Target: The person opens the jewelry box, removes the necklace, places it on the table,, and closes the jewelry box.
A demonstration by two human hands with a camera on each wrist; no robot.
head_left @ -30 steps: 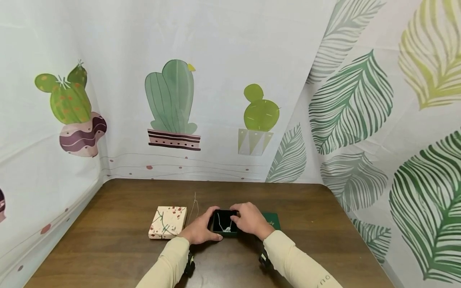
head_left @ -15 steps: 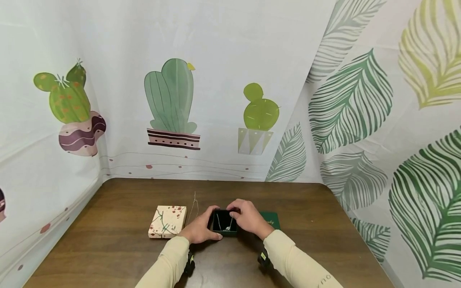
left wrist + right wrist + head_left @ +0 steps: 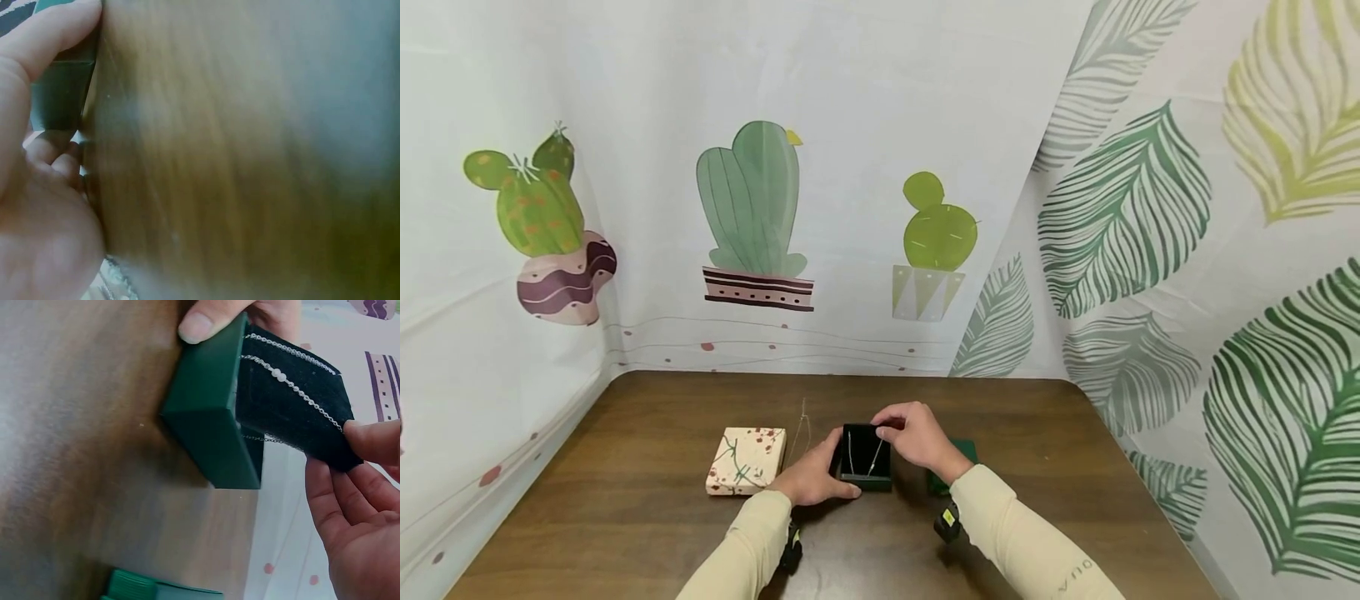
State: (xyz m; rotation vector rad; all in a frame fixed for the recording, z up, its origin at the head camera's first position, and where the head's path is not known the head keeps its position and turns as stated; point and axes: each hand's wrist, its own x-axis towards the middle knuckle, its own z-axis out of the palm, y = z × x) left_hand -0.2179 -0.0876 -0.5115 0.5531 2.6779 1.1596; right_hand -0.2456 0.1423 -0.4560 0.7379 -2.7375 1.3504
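Note:
Near the middle of the table, my left hand (image 3: 808, 482) holds a small green jewelry box (image 3: 867, 483), thumb at its near side and fingers at its far left. In the left wrist view the thumb of that hand (image 3: 47, 228) lies along the box (image 3: 59, 97). My right hand (image 3: 921, 435) pinches the edge of a black padded insert (image 3: 294, 419), tilted up partly out of the box (image 3: 206, 387). A silver chain necklace (image 3: 306, 397) runs across the insert; a small pale bead or stone shows on it. The box's inside is mostly hidden.
A green lid (image 3: 967, 452) lies right of the box, partly behind my right wrist. On the left sits a cream floral-patterned box (image 3: 747, 461). Beside it a thin chain (image 3: 803, 417) lies on the wooden table (image 3: 647, 467). A printed cloth (image 3: 850, 208) hangs behind.
My right hand has risen and moved slightly back, tilting the black insert up out of the green box with the necklace on it. The left hand stays on the box.

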